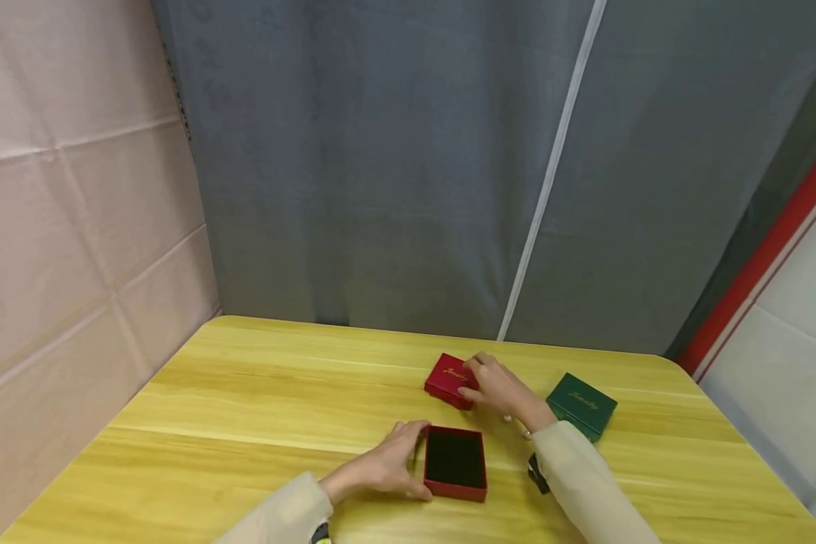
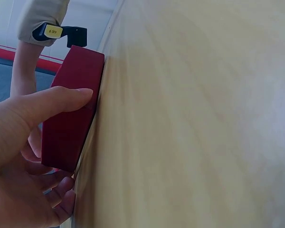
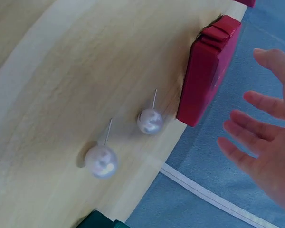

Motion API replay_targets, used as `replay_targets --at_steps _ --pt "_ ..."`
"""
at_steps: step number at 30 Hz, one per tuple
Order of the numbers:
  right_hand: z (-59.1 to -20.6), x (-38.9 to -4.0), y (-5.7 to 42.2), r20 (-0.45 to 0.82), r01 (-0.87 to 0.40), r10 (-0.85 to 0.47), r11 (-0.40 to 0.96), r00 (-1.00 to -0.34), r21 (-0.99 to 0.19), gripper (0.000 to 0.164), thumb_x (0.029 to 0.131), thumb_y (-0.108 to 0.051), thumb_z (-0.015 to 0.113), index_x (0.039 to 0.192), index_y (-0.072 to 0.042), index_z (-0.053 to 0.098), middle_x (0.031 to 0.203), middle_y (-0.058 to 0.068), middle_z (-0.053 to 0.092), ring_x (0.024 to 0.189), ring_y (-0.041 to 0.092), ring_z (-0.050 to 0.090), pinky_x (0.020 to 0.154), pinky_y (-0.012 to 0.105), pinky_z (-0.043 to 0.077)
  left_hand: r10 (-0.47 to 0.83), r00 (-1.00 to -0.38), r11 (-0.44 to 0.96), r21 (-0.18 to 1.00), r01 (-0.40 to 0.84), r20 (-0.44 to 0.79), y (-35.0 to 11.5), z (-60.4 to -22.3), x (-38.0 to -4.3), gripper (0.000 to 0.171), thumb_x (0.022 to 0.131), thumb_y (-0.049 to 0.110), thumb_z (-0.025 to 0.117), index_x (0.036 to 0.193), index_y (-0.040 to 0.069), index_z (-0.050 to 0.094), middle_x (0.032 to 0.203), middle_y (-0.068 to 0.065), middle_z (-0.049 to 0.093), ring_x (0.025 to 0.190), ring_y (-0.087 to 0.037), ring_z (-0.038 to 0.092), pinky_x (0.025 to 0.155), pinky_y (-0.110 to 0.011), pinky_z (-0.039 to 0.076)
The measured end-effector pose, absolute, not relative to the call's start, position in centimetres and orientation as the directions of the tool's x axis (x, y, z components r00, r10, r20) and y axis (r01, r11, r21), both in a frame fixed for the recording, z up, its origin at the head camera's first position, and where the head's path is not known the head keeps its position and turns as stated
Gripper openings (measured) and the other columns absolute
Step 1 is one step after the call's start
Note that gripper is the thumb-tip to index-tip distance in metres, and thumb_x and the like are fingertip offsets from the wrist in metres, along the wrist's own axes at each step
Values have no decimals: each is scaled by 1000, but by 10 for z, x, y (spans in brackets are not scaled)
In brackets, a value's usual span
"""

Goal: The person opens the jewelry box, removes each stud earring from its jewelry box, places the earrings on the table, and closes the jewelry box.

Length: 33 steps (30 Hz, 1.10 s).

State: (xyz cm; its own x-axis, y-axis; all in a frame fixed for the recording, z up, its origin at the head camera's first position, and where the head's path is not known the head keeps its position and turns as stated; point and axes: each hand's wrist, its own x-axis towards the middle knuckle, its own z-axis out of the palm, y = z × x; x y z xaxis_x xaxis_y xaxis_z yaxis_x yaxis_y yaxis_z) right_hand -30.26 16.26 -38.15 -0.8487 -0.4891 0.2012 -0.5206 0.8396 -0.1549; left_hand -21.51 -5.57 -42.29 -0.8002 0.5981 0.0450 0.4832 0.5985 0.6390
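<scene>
My left hand (image 1: pixel 387 461) holds a red jewelry box base (image 1: pixel 454 494) with a black pad inside, near the table's front. In the left wrist view its thumb (image 2: pixel 71 99) lies along the side wall, with fingers around the far corner. Over the red lid (image 1: pixel 444 380), which has gold lettering and a small bow, is my right hand (image 1: pixel 503 389). The right wrist view shows its fingers spread and apart from the lid. Two pearl stud earrings lie on the table, one pearl earring (image 3: pixel 150 121) closer to the lid than the other pearl earring (image 3: pixel 101 161).
A green box (image 1: pixel 585 400) with gold lettering stands beyond my right forearm. The yellow wood-grain table (image 1: pixel 245 423) ends at a grey curtain (image 1: pixel 381 189). Pale cloth (image 1: pixel 75 227) hangs at the left.
</scene>
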Motion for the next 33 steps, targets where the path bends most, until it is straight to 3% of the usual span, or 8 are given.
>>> replay_targets --at_steps 8,15,23,28,33 --pt "-383 -309 160 77 -390 -383 888 -920 -243 68 74 -38 69 125 0 45 126 21 43 110 33 42 89 47 41 591 -806 603 644 470 35 -55 -424 -216 96 62 31 79 135 -1 26 130 -13 38 114 -21 34 97 -37 34" --pt "-384 -312 160 -17 -316 -335 903 -942 -292 87 70 -40 72 133 4 32 133 24 34 118 37 34 94 51 36 586 -810 611 640 466 31 -54 -425 -216 96 62 31 80 134 -1 27 128 -12 39 113 -20 34 97 -36 34" --pt "-381 -318 159 -116 -254 -305 910 -945 -328 95 68 -38 73 137 4 23 137 25 28 122 38 29 96 53 31 588 -808 607 641 469 34 -55 -424 -217 96 62 31 79 135 -1 26 129 -13 38 114 -20 34 97 -37 34" --pt "-381 -321 156 -137 -259 -312 916 -940 -306 94 69 -38 73 136 6 24 135 25 31 120 37 32 97 50 32 590 -807 608 640 470 32 -55 -424 -217 95 62 31 79 135 -2 26 129 -12 38 113 -19 34 97 -36 34" --pt "-383 -322 154 -155 -284 -333 920 -930 -271 91 67 -41 74 131 8 32 123 21 42 108 31 41 95 45 37 587 -809 613 638 466 27 -55 -424 -217 95 62 31 79 135 -1 27 129 -12 38 113 -18 34 97 -35 35"
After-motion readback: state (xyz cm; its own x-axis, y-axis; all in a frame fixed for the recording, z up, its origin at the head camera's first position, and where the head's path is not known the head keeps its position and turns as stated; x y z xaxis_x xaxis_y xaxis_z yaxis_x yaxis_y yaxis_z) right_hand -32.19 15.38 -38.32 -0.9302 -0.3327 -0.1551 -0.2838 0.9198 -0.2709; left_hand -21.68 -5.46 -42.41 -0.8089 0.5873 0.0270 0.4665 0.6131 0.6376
